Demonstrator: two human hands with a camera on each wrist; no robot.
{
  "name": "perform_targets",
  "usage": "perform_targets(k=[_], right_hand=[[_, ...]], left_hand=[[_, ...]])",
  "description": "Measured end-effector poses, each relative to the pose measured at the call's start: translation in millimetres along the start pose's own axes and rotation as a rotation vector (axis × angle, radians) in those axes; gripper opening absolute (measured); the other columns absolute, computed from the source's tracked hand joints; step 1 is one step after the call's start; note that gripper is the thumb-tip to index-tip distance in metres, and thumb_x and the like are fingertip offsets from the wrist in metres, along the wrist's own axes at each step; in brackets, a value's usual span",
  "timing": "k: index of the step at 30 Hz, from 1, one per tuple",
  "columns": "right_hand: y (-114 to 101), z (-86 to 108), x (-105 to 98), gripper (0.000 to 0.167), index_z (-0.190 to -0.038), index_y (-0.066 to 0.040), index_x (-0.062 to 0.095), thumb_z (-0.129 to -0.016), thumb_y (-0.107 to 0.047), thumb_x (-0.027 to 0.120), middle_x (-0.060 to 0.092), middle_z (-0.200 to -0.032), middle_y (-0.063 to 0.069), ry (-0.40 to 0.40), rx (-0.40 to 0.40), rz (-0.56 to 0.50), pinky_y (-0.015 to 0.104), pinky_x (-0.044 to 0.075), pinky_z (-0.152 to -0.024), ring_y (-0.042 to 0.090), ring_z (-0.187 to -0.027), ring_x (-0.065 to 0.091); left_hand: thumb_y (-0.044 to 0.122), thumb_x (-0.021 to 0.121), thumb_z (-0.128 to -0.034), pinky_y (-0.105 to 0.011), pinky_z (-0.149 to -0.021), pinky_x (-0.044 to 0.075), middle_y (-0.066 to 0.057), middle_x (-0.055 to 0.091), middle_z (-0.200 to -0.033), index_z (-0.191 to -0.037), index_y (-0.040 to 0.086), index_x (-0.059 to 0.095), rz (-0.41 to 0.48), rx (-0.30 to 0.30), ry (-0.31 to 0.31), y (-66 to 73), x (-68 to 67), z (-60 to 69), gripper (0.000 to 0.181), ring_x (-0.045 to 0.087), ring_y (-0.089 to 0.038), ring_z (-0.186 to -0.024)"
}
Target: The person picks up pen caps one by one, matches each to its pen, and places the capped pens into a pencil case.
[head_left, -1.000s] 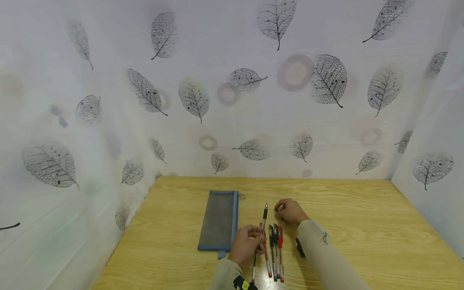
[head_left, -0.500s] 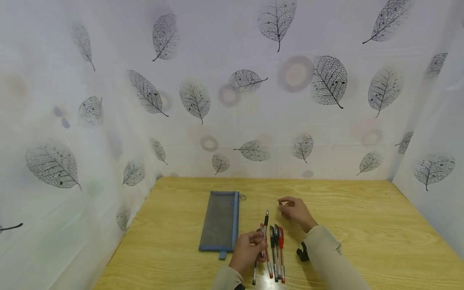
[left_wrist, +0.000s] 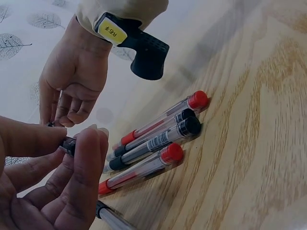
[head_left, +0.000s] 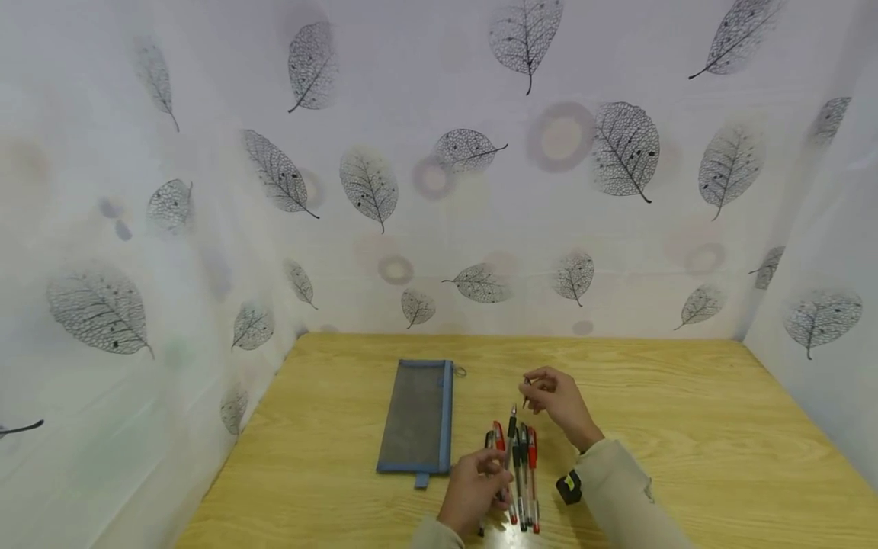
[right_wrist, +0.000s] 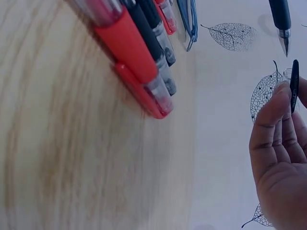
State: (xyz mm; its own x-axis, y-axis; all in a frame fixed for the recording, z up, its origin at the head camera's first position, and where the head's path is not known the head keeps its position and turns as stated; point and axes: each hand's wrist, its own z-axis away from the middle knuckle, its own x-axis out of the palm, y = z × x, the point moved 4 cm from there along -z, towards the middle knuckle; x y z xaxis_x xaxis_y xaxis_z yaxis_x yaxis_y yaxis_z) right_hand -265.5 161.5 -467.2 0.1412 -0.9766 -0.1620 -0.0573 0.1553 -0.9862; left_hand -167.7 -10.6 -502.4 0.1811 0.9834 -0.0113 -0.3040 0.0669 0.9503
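My left hand (head_left: 473, 488) pinches an uncapped black gel pen (head_left: 511, 427), its bare metal tip pointing up and away from me. Between the thumb and fingers of my right hand (head_left: 559, 400) is a clear pen cap with a black clip (right_wrist: 294, 86). In the right wrist view the pen tip and the cap are close but apart. Below them on the table lie several capped pens: a red pen (head_left: 532, 454), two black pens side by side, another red pen (head_left: 498, 435), and a black pen (head_left: 489, 440) partly hidden by my left hand.
A grey mesh pencil pouch (head_left: 411, 419) with blue edging and a ring lies flat to the left of the pens. The wood-grain table (head_left: 686, 442) extends to the right. Leaf-patterned sheeting (head_left: 507, 229) stands behind and at both sides.
My left hand has shifted slightly right with the pen, bringing its tip nearer the cap. My right hand moved right at first, then slightly back left, and the cap now stands more upright.
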Motion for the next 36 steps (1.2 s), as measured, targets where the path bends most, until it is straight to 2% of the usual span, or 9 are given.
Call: perform_targets(k=[5, 11, 17, 20, 27, 32, 36], right_hand=[[0, 1.7, 4, 0.032, -0.114, 0.006, 0.061, -0.094, -0.018, 0.064, 0.065, -0.090, 0.013, -0.019, 0.000, 0.014, 0.046, 0.055, -0.070, 0.027, -0.074, 0.062], [-6, 6.0, 9, 0.024, -0.109, 0.006, 0.063, -0.094, -0.013, 0.063, 0.066, -0.089, 0.013, -0.075, -0.004, 0.026, 0.050, 0.055, -0.071, 0.033, -0.075, 0.062], [0, 6.8, 10, 0.031, -0.111, 0.008, 0.061, -0.094, -0.017, 0.064, 0.066, -0.090, 0.015, -0.112, -0.036, 0.025, 0.040, 0.056, -0.068, 0.026, -0.074, 0.062], [0, 7.9, 10, 0.035, -0.111, 0.010, 0.060, -0.093, -0.019, 0.065, 0.066, -0.091, 0.017, -0.121, -0.060, 0.030, 0.037, 0.056, -0.067, 0.023, -0.073, 0.063], [2, 9.5, 11, 0.037, -0.106, 0.011, 0.062, -0.093, -0.023, 0.065, 0.067, -0.086, 0.015, -0.114, -0.074, 0.015, 0.041, 0.057, -0.068, 0.030, -0.074, 0.064], [0, 11.0, 13, 0.034, -0.105, 0.013, 0.062, -0.093, -0.019, 0.065, 0.067, -0.086, 0.018, -0.125, -0.096, 0.006, 0.042, 0.057, -0.068, 0.032, -0.073, 0.064], [-2, 12.5, 14, 0.033, -0.105, 0.014, 0.061, -0.093, -0.016, 0.065, 0.066, -0.088, 0.021, -0.144, -0.116, -0.005, 0.043, 0.057, -0.069, 0.030, -0.073, 0.064]], left_hand=[[-0.002, 0.065, -0.0864, -0.029, -0.056, 0.058, -0.007, 0.062, -0.086, -0.115, 0.000, 0.065, 0.011, 0.014, -0.012, 0.8, 0.2, 2.6, 0.029, 0.064, -0.013, -0.060], [0.000, 0.067, -0.0868, -0.030, -0.057, 0.058, -0.006, 0.061, -0.087, -0.115, 0.000, 0.065, 0.025, 0.008, 0.001, 2.0, 0.7, 2.1, 0.028, 0.064, -0.014, -0.061], [0.002, 0.066, -0.0881, -0.031, -0.057, 0.058, -0.008, 0.060, -0.091, -0.117, -0.001, 0.064, 0.054, 0.003, 0.011, 2.5, 1.3, 2.2, 0.029, 0.063, -0.015, -0.062], [0.004, 0.065, -0.0899, -0.030, -0.057, 0.058, -0.009, 0.061, -0.092, -0.117, -0.002, 0.064, 0.077, -0.009, -0.003, 1.0, 1.4, 1.3, 0.028, 0.062, -0.013, -0.062], [0.010, 0.062, -0.0940, -0.026, -0.054, 0.056, -0.010, 0.064, -0.088, -0.111, -0.005, 0.066, 0.103, -0.015, -0.051, -0.3, 2.3, 1.7, 0.023, 0.059, -0.010, -0.058], [0.010, 0.056, -0.0970, -0.023, -0.049, 0.054, -0.009, 0.067, -0.083, -0.112, -0.005, 0.063, 0.104, -0.008, -0.103, 0.0, 4.9, 3.1, 0.022, 0.060, -0.009, -0.053], [0.005, 0.054, -0.0970, -0.023, -0.047, 0.052, -0.008, 0.065, -0.079, -0.106, -0.005, 0.064, 0.081, 0.009, -0.090, 0.7, 6.1, 2.8, 0.016, 0.058, -0.009, -0.050]])
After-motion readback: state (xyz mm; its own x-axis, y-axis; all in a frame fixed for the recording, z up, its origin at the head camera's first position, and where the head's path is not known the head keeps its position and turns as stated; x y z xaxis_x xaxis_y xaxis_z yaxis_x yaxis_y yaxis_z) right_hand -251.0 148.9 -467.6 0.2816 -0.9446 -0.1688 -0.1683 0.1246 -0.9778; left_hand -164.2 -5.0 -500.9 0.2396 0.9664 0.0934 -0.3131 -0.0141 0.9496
